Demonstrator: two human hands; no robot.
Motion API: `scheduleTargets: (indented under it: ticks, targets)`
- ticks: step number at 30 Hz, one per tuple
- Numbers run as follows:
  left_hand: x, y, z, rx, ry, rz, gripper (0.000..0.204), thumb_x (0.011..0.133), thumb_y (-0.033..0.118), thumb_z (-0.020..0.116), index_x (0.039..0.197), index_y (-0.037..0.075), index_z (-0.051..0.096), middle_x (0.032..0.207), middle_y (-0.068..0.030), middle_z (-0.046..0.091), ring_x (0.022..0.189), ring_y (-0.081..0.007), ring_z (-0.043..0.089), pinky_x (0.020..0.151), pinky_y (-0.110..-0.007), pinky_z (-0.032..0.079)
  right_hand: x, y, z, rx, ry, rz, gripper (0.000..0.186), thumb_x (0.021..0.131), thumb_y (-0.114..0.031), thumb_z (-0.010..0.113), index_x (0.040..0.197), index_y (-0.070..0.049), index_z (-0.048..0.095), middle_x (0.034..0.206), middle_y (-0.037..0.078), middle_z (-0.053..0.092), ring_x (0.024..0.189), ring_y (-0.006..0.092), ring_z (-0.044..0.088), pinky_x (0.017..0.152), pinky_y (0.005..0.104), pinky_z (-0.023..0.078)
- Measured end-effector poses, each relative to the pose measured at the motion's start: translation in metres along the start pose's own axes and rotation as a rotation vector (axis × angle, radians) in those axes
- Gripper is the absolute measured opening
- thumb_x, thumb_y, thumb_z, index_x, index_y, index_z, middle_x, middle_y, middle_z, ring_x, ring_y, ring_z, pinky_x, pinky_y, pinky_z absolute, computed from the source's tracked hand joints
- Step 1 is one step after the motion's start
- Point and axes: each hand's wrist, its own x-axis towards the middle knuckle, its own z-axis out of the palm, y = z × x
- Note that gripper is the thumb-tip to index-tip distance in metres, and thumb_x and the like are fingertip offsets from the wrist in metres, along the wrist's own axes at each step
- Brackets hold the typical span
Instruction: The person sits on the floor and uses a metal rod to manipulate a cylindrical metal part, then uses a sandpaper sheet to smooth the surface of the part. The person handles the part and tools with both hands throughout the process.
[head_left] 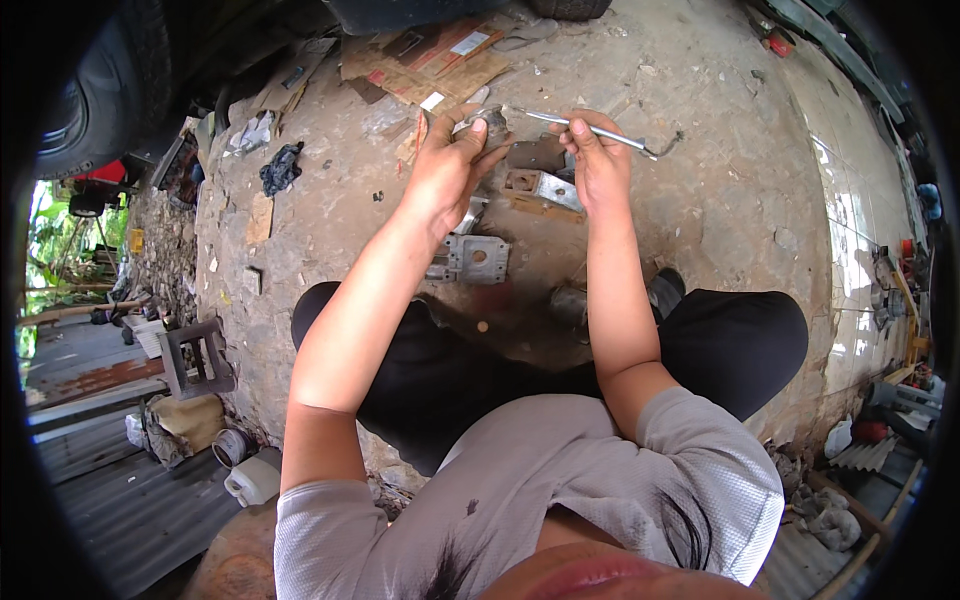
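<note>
- Your small, rounded metal part (494,126) is up in front of you above the concrete floor (720,220), gripped between the thumb and fingers of your left hand (450,165).
- Your right hand (603,178) pinches a slim silver tool (608,134) with a bent dark rear end; its tip points at the part, contact unclear.
- Below your hands lie a square metal casting (478,259) with a round hole and a rectangular metal block (557,190).
- Farther out, you have flattened cardboard (468,82) ahead and a crumpled black cloth (281,168) leftward.
</note>
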Motion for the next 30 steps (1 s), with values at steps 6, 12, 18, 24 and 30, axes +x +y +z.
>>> scheduleTargets:
  ticks: [6,12,18,24,30]
  targets:
    - [0.007,0.006,-0.004,-0.103,0.024,-0.070,0.034,0.111,0.016,0.043,0.139,-0.003,0.042,0.132,-0.0218,0.058,0.124,-0.0372,0.063,0.109,-0.044,0.054,0.000,-0.012,0.009,-0.123,-0.007,-0.051,0.025,0.098,-0.023,0.073,0.106,0.000,0.071,0.094,0.010,0.074,0.083,0.0132,0.062,0.077,0.0265,0.046]
    - [0.018,0.004,-0.019,-0.215,0.010,-0.121,0.034,0.111,0.018,0.043,0.139,-0.002,0.038,0.135,-0.0228,0.057,0.121,-0.0380,0.065,0.104,-0.045,0.057,-0.002,-0.024,0.020,-0.253,-0.056,-0.114,0.025,0.098,-0.024,0.072,0.103,0.001,0.072,0.095,0.009,0.073,0.089,0.0148,0.065,0.082,0.0285,0.050]
    - [0.020,0.004,-0.021,-0.205,-0.008,-0.121,0.031,0.112,0.019,0.043,0.137,0.001,0.039,0.132,-0.0224,0.058,0.120,-0.0378,0.066,0.100,-0.043,0.059,-0.005,-0.027,0.022,-0.221,-0.122,-0.118,0.023,0.099,-0.022,0.072,0.101,0.001,0.072,0.094,0.006,0.072,0.091,0.0148,0.067,0.083,0.0295,0.051]
    - [0.017,0.004,-0.016,-0.149,0.039,-0.113,0.032,0.112,0.022,0.043,0.129,-0.005,0.048,0.130,-0.0225,0.061,0.123,-0.0365,0.065,0.104,-0.039,0.058,-0.001,-0.022,0.018,-0.414,-0.030,-0.053,0.024,0.101,-0.025,0.070,0.103,-0.002,0.072,0.090,0.004,0.072,0.089,0.0129,0.065,0.081,0.0278,0.050]
    - [0.019,0.003,-0.019,-0.141,0.048,-0.099,0.031,0.112,0.021,0.045,0.128,-0.006,0.048,0.128,-0.0219,0.062,0.123,-0.0379,0.064,0.106,-0.041,0.057,0.001,-0.022,0.019,-0.281,-0.086,-0.043,0.025,0.100,-0.028,0.071,0.101,-0.003,0.073,0.085,0.003,0.072,0.083,0.0106,0.063,0.075,0.0260,0.049]
